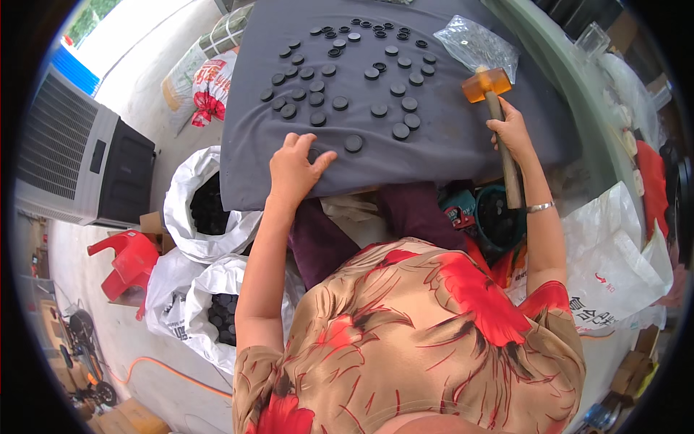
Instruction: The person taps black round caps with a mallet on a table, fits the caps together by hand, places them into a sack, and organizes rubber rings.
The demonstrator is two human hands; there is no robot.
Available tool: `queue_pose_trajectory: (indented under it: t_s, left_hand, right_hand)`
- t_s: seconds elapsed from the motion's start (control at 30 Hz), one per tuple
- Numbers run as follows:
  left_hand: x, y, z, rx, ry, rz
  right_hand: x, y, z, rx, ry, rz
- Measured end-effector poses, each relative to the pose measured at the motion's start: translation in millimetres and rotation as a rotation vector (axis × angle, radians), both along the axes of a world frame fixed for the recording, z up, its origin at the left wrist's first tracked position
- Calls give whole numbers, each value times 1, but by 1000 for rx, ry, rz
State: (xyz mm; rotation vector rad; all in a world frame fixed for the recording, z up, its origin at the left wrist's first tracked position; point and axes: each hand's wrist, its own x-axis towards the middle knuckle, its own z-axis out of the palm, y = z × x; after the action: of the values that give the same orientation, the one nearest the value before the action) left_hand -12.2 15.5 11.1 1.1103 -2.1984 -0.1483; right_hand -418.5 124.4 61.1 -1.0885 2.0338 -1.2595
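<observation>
My right hand [512,133] is wrapped round the wooden handle of a mallet [486,84] with an amber, see-through head, raised over the right side of the cloth-covered table [448,155]. At the near left edge, my left hand [295,165] reaches onto the cloth with thumb and fingers apart. A black round cap [313,155] shows partly in the gap between them; the hand hides the rest. Just right of it lies another black cap [353,143]. Many more black caps [340,103] are spread over the cloth, and several at the far side look like open rings [379,29].
A clear plastic bag [477,45] of small parts lies at the far right. White sacks [189,170] of black pieces stand left of my legs; a bucket [500,217] with dark pieces is at the right. A red stool [124,264] and grey air cooler [54,145] stand left.
</observation>
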Motion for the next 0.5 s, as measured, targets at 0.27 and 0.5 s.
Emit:
queue_pose_trajectory:
  t_s: [0.27,0.5]
  left_hand:
    - [-4,-1,-4,133,-258,80]
    - [-65,11,15,129,-28,-67]
  right_hand:
    - [-5,-29,-27,103,1218,-133]
    - [95,-50,-41,-257,777,454]
